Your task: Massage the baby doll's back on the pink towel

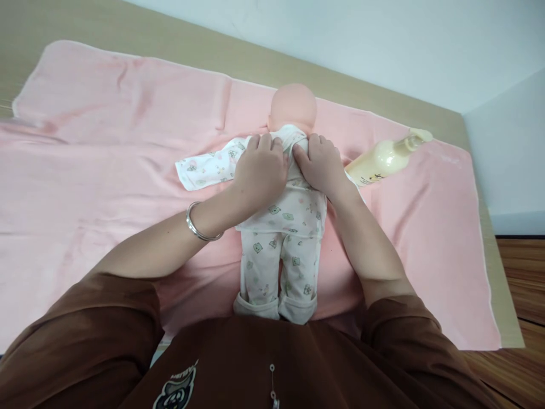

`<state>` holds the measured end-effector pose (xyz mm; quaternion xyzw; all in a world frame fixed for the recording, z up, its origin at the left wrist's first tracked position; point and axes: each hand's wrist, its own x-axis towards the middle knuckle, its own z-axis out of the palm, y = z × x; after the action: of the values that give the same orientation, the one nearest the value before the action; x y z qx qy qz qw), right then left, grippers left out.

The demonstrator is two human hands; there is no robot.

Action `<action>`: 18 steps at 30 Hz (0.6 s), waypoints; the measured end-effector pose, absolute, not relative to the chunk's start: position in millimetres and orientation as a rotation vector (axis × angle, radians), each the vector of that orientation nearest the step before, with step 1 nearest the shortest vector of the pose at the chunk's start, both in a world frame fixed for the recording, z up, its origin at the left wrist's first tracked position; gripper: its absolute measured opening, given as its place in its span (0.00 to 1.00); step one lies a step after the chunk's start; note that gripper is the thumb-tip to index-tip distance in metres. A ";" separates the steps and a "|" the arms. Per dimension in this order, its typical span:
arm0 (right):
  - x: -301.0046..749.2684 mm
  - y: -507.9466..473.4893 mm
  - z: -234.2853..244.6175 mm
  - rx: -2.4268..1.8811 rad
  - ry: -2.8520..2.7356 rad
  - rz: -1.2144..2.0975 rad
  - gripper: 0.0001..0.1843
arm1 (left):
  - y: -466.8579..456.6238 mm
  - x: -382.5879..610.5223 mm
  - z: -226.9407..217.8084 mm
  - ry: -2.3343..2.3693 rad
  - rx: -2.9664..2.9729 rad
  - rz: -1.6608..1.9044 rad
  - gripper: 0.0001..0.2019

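Observation:
A baby doll [293,108] in white printed clothes lies in front of me with its smooth, bald head pointing away; no face shows. Its long-sleeved baby shirt [289,213] is creased at the upper chest or back; I cannot tell which side is up. My left hand [263,167] rests at the left shoulder, fingers curled on the shirt fabric. At the other shoulder, my right hand [320,162] has its thumb and bent fingers on the same shirt. The doll's printed trousers [259,267] have turned-up cuffs near my body.
A pale yellow pump bottle [385,158] lies on its side to the right of the doll, near my right forearm. Under everything spreads a wrinkled pink blanket [106,170] on a wooden table [204,48]. A white wall [383,45] stands behind the table.

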<state>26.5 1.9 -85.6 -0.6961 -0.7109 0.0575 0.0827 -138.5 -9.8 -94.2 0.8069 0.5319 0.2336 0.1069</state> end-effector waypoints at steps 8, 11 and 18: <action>8.4 -29.0 -72.0 -1.894 -2.285 0.079 0.31 | 22.0 -147.9 -108.5 1.421 2.358 0.724 0.11; -1.4 -39.7 -66.2 -1.941 -2.266 0.135 0.32 | 31.4 -148.3 -106.0 1.466 2.339 0.608 0.12; 4.8 -33.2 -53.8 -1.898 -2.149 0.293 0.19 | 14.3 -144.0 -96.7 1.524 2.368 0.599 0.18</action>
<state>4.8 -33.2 -53.8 -0.6531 -0.7393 0.1008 0.1292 -144.0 14.3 -96.7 0.8155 0.5247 0.2064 0.1310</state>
